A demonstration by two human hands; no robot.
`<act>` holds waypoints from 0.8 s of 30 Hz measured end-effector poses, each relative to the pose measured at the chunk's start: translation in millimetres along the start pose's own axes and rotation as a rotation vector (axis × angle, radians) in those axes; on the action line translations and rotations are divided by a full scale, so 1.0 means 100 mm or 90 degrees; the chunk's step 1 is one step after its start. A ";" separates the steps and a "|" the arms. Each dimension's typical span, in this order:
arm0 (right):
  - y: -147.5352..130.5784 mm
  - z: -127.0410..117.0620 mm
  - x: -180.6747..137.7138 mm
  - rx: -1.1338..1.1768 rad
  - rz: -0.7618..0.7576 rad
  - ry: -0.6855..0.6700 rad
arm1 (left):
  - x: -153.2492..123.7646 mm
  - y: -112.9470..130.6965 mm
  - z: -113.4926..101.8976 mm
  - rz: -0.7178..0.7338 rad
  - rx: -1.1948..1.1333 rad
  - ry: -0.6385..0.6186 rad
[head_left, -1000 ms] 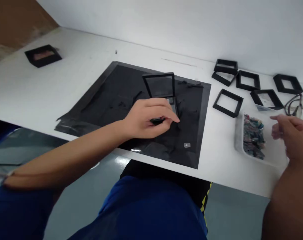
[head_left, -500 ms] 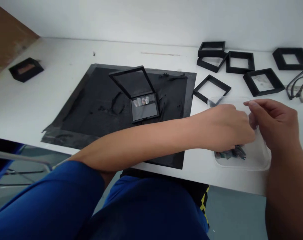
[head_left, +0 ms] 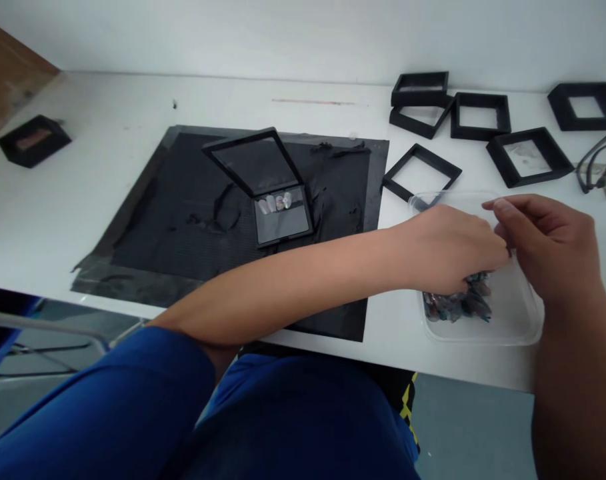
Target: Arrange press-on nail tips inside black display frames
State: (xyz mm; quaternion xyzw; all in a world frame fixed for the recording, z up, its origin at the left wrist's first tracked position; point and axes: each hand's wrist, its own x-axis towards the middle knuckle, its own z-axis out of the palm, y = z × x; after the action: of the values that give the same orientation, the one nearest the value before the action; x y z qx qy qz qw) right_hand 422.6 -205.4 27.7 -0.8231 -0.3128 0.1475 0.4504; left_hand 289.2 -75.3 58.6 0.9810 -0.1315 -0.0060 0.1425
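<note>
My left hand (head_left: pixel 445 247) reaches across over a clear plastic tub (head_left: pixel 525 333). Its fingers are curled closed and mostly hidden behind the back of the hand. Close beside it, my right hand (head_left: pixel 553 243) has thumb and forefinger pressed together above the tub's right side; whatever is in the pinch cannot be made out. Inside the tub, under my left hand, lies a heap of small dark, shiny pieces (head_left: pixel 465 303). On a black mat (head_left: pixel 157 227) stands a black hinged case (head_left: pixel 284 230) with its lid raised, holding a row of pale press-on nails (head_left: pixel 277 203).
Several black frames, one a diamond-turned frame (head_left: pixel 447 180) near the tub, lie at the back right. Glasses (head_left: pixel 605 170) rest at the right edge. A black box (head_left: pixel 34 141) sits far left. The table's front edge (head_left: pixel 407 353) runs before my body.
My left hand has shifted slightly, so more of the heap in the tub shows. The right hand keeps its pinch. The view has moved a little, with the case unchanged.
</note>
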 end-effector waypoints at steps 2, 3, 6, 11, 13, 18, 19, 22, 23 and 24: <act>0.00 0.00 0.00 -0.003 -0.009 0.001 | 0.00 0.00 0.01 -0.011 -0.020 0.001; 0.01 0.00 0.00 -0.004 -0.014 0.000 | 0.00 0.00 0.02 -0.011 -0.036 0.008; 0.02 -0.01 0.01 0.003 -0.014 -0.020 | -0.03 -0.01 0.02 0.003 -0.111 0.023; 0.04 -0.04 0.01 -0.010 -0.016 -0.031 | -0.12 -0.02 -0.09 -0.008 -0.264 0.031; 0.04 -0.05 0.01 -0.012 -0.023 -0.022 | -0.18 -0.01 -0.16 0.005 -0.351 0.037; -0.01 -0.07 0.01 -0.042 -0.037 -0.006 | -0.42 0.06 -0.30 0.007 -0.598 0.121; -0.02 -0.08 0.01 -0.049 -0.038 -0.003 | -0.48 0.07 -0.32 0.004 -0.632 0.130; -0.05 -0.09 -0.01 -0.056 -0.035 0.007 | -0.68 0.10 -0.38 -0.017 -0.700 0.148; -0.05 -0.09 -0.01 -0.056 -0.033 0.009 | -0.75 0.11 -0.40 -0.028 -0.718 0.162; -0.04 -0.10 -0.02 -0.055 -0.031 0.009 | -0.83 0.12 -0.42 -0.042 -0.732 0.177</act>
State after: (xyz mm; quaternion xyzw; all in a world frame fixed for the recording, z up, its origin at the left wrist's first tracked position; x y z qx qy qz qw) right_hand 425.0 -211.4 36.8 -0.8351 -0.3358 0.1168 0.4198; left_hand 208.5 -53.5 99.9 0.7413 -0.0564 0.0482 0.6670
